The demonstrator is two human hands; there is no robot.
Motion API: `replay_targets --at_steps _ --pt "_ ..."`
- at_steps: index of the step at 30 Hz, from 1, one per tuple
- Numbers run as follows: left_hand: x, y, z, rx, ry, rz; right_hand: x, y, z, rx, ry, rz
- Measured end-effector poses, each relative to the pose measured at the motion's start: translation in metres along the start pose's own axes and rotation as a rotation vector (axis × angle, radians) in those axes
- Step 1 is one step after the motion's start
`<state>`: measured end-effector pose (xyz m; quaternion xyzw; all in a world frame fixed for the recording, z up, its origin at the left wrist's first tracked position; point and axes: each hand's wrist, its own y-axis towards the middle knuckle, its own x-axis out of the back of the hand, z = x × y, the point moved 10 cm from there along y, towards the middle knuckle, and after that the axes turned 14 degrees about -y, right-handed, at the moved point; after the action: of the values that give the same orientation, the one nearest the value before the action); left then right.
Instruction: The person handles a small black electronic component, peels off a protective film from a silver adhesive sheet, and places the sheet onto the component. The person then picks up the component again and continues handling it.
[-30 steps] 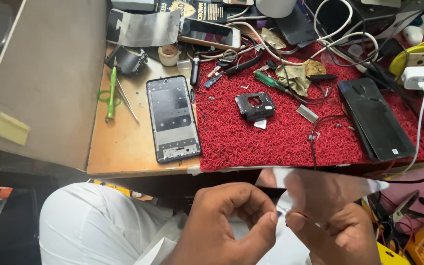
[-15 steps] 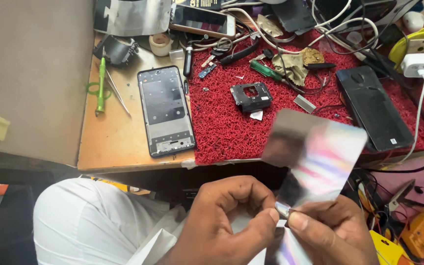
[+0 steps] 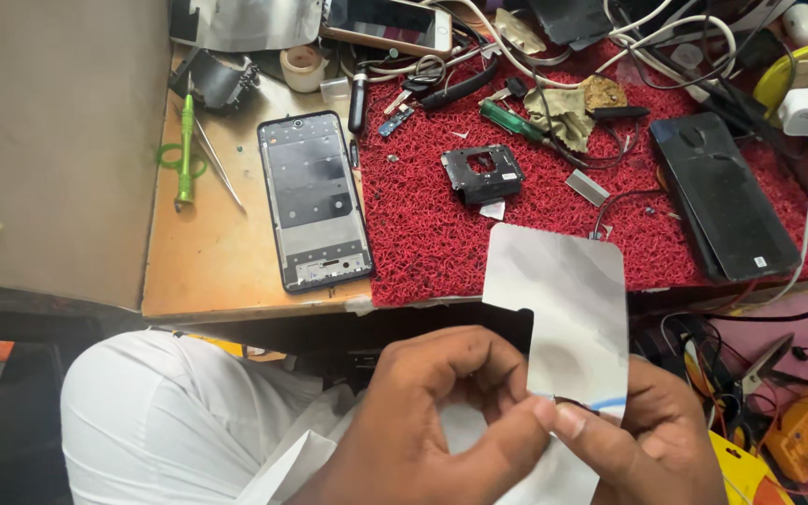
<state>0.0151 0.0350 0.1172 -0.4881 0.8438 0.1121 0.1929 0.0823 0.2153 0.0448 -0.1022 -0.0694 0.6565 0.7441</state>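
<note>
While both hands meet low in view, the left hand [image 3: 423,421] and right hand [image 3: 647,440] each pinch the bottom edge of a shiny, rounded-corner protective film [image 3: 568,313], held upright between them; the grip of each is pressed together on it. Just beyond the film lies a red mat [image 3: 423,234] on the wooden desk [image 3: 217,262]. Up and left of the grip rests an opened phone frame [image 3: 315,201]; farther left, a green screwdriver [image 3: 186,150]. Up and right lies a black phone [image 3: 717,201].
</note>
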Motion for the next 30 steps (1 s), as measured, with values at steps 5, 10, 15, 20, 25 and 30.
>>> replay_targets --at_steps 5,10,15,20,25,30 --pt "-0.003 0.001 -0.006 -0.06 0.005 0.032 0.008 -0.003 0.007 0.075 -0.129 -0.131" --pt "-0.004 0.0 -0.008 -0.118 0.024 0.046 0.014 -0.008 -0.002 0.046 -0.195 -0.148" --pt "-0.004 -0.002 -0.009 -0.147 0.046 0.04 0.018 -0.011 -0.008 0.045 -0.246 -0.151" --pt "-0.006 -0.003 -0.011 -0.177 0.034 0.037 0.015 -0.011 0.005 0.122 -0.297 -0.149" --pt "-0.007 -0.005 -0.012 -0.209 0.055 0.031 0.013 -0.013 0.014 0.158 -0.36 -0.158" --pt "-0.007 -0.009 -0.012 -0.235 0.053 0.025 0.017 -0.017 0.008 0.188 -0.396 -0.189"
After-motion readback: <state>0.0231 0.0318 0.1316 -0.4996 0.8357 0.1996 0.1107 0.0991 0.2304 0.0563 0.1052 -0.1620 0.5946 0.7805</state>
